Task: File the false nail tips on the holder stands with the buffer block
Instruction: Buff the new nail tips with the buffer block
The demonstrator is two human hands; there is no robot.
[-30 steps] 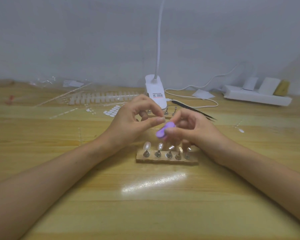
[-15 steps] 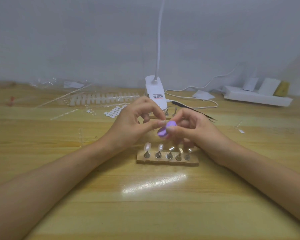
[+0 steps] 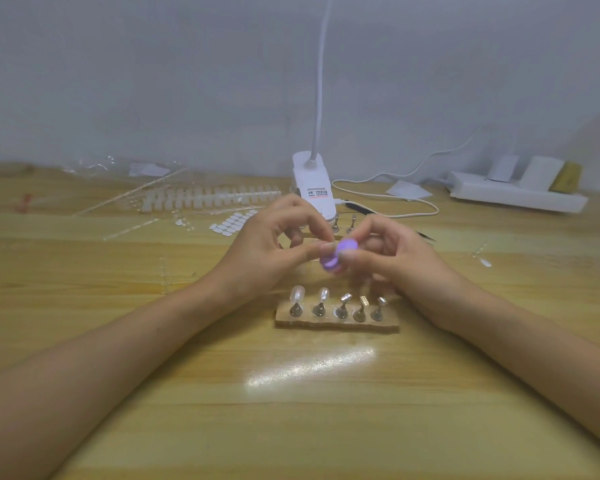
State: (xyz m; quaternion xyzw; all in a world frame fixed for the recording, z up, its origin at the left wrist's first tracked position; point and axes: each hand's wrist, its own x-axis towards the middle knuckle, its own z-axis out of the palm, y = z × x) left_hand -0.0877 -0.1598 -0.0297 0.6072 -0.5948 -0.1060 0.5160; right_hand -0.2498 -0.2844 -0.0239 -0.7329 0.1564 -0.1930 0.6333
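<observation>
Head view: my left hand (image 3: 267, 251) is curled, thumb and forefinger pinched together. I judge they hold a nail tip, but whatever it is sits too small and too hidden to tell. My right hand (image 3: 395, 258) grips the purple buffer block (image 3: 336, 256) between thumb and fingers. The block's face meets the left pinch, and it is blurred.

Both hands hang above the far edge of the wooden holder base (image 3: 336, 325), with the block over its middle. The base lies below the hands and toward me, its long axis running left to right. Five stands rise from it. The two at its left end carry pale false nail tips (image 3: 297, 294), and the three stands (image 3: 361, 303) toward its right end look bare.

So the remaining tips sit nearer my left hand. To reach them, the block in my right hand would have to come down and leftward along the base.

Beyond the base stand more stands (image 3: 352, 221) and a white lamp clip (image 3: 314, 188). Far left of it lie a strip of spare tips (image 3: 208, 199) and white tabs (image 3: 231, 223). Far right of it sits a power strip (image 3: 516, 195).
</observation>
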